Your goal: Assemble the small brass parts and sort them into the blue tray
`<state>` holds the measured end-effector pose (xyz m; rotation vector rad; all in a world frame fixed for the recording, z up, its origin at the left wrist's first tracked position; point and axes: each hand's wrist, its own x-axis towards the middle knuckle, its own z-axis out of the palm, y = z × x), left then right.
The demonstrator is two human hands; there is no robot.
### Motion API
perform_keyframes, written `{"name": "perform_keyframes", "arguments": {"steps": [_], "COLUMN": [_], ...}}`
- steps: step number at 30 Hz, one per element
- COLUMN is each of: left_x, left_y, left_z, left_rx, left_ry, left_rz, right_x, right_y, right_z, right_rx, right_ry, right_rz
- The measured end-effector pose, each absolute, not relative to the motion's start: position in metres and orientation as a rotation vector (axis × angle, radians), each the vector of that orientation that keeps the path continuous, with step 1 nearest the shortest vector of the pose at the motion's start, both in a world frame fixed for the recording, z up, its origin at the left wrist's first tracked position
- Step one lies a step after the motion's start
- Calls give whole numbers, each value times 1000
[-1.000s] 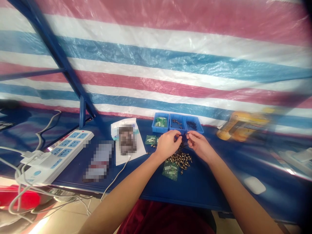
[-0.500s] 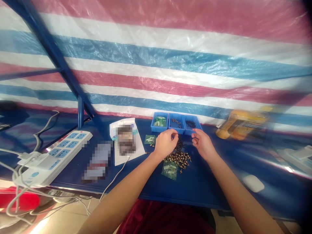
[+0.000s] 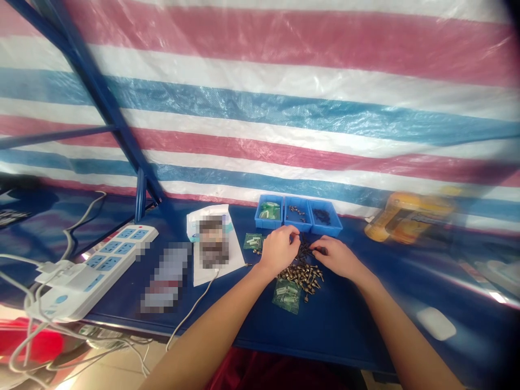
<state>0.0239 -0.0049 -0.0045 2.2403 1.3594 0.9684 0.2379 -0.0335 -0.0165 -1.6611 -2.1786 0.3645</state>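
My left hand (image 3: 281,250) hovers by the left side of the small parts, its fingers curled into a pinch; what lies between the fingertips is too small to make out. My right hand (image 3: 336,257) is down at the black pieces (image 3: 304,250), thumb and fingers closed together at their right edge. Whatever it pinches is hidden. Nearer to me lies a heap of brass-coloured metal fittings (image 3: 306,276). A green-tinted plastic packet (image 3: 286,296) with pale pieces inside touches the heap's near side. Another small green packet (image 3: 252,241) lies left of my left hand.
Behind my hands stand three joined blue bins: a left bin (image 3: 268,223), a middle bin (image 3: 299,226) and a right bin (image 3: 327,230), each holding small parts. A power strip (image 3: 117,260), white pouch (image 3: 235,244), yellow bottle (image 3: 400,216) and white case (image 3: 436,323) surround the work area.
My right hand has come down and left to the black pieces, and its fingers have closed. My left hand stays pinched near the same place. The whole view has shifted slightly.
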Motion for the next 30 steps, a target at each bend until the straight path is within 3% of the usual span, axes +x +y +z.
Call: {"name": "perform_keyframes", "arguments": {"steps": [9, 18, 30], "left_x": [23, 25, 27], "left_y": [-8, -14, -8], "left_z": [-1, 9, 5], "left_rx": [2242, 2271, 2134], "left_ry": [1342, 1217, 969], "left_rz": [927, 873, 982], "right_x": [243, 228, 215], "right_y": [-29, -35, -37], "right_z": [-25, -10, -11], "right_rx": [-1633, -1361, -1222], "right_ry": [-2131, -1739, -1504], "right_rz": [395, 776, 906]}}
